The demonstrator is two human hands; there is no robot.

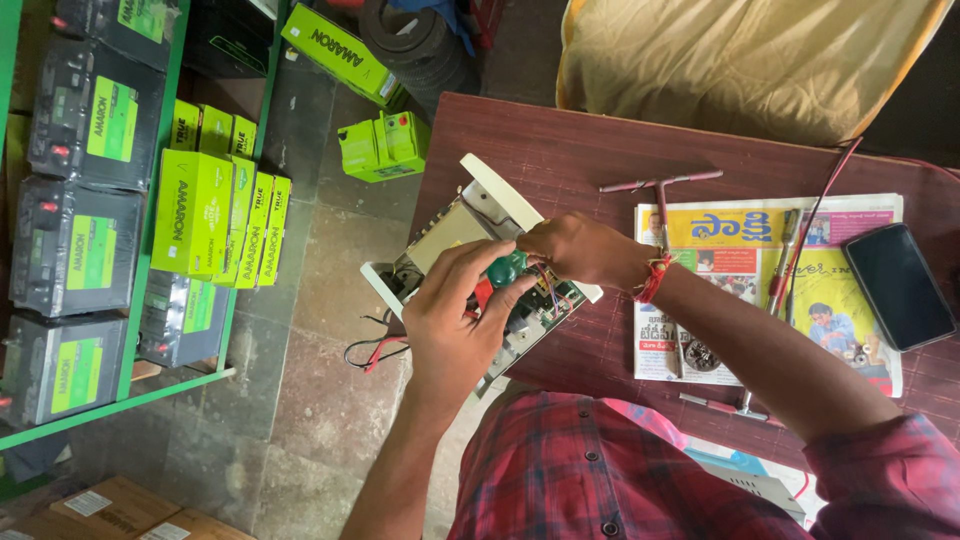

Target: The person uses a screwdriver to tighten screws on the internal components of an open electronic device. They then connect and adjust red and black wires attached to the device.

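the left hand (455,315) and right hand (575,250) are both gripping a green-handled tool (505,268) inside the opened white unit (480,255); lime-green boxes (215,215) are standing on the green shelf (120,395) at left.

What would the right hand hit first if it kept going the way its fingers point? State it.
The right hand points left at the green-handled tool; it would meet that first, with the left hand beside it, though depth is unclear.
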